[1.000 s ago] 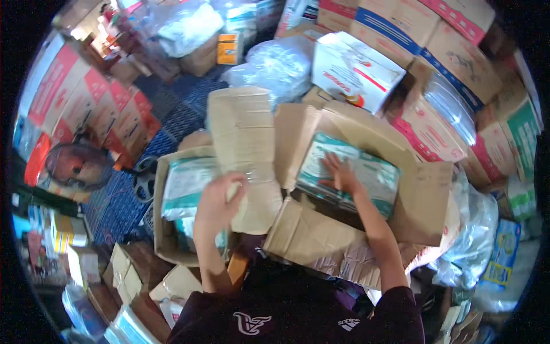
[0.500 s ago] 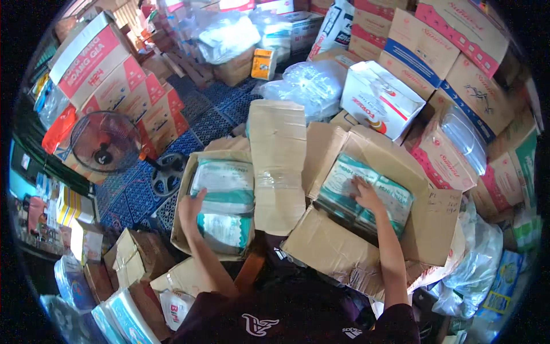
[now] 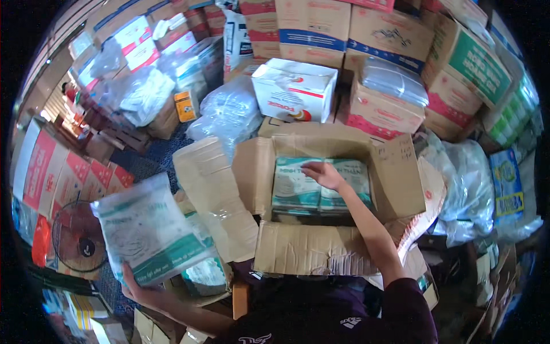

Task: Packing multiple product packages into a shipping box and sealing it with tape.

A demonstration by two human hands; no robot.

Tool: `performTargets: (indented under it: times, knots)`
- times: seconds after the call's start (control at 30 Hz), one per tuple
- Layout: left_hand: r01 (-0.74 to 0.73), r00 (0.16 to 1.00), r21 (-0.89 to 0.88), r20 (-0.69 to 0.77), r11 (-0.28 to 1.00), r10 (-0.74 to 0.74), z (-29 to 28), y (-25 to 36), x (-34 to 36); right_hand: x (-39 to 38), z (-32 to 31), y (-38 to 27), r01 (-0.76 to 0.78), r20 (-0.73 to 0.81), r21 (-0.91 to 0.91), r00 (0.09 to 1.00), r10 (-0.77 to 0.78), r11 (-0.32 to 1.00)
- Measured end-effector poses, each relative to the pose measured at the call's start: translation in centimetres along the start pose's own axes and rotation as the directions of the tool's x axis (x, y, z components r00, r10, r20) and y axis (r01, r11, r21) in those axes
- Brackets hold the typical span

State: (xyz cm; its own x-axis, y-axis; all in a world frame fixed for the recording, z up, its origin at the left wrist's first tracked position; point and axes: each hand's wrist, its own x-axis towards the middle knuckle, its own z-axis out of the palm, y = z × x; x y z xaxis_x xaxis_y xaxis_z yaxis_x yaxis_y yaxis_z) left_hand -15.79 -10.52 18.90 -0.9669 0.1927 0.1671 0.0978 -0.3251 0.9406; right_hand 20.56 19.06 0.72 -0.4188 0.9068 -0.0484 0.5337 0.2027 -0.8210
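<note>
Raised since the earlier frame, 1 flat white-and-green plastic pack (image 3: pixel 152 229) tilts in the left hand (image 3: pixel 136 290), partly over the smaller brown cardboard box (image 3: pixel 217 297), while the right hand (image 3: pixel 325 174) (fingers bent, grip unclear) is above 2 matching stacks (image 3: pixel 295 195) in the larger brown cardboard box (image 3: pixel 315 249).

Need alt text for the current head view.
A person's left hand holds up a green-and-white plastic packet, while the right hand is over similar packets in an open cardboard box. Behind stand stacked cartons, a white box and clear plastic bags.
</note>
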Motion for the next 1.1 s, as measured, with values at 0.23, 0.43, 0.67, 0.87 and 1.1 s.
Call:
performTargets:
  times: [0.23,0.43,0.67,0.87,1.1]
  knots:
    - [0.035,0.805,0.409,0.529,0.912,-0.268,6.7,-6.6,-6.4,-1.9,-2.0,-4.5,-0.022,0.299,0.854,0.838,-0.456,0.520]
    - [-0.157,0.242,0.429,0.890,0.889,-0.387,10.3,-13.8,-13.0,-3.0,-0.7,-3.6,-0.003,0.037,0.780,0.998,-0.042,0.626]
    - [-0.623,0.062,0.186,0.980,0.760,-0.190,10.3,-18.0,-15.3,-2.3,-3.1,4.0,-0.050,-0.259,0.719,0.906,0.334,0.693]
    - [-0.698,0.007,0.093,0.992,0.710,-0.124,10.7,-19.5,-15.7,-1.4,-5.6,11.3,-0.157,-0.443,0.416,0.825,0.350,0.896]
    - [-0.704,-0.020,0.023,0.998,0.710,-0.051,10.5,-19.1,-15.8,-4.5,-6.1,10.3,-0.551,-0.672,-0.238,0.688,0.274,0.800]
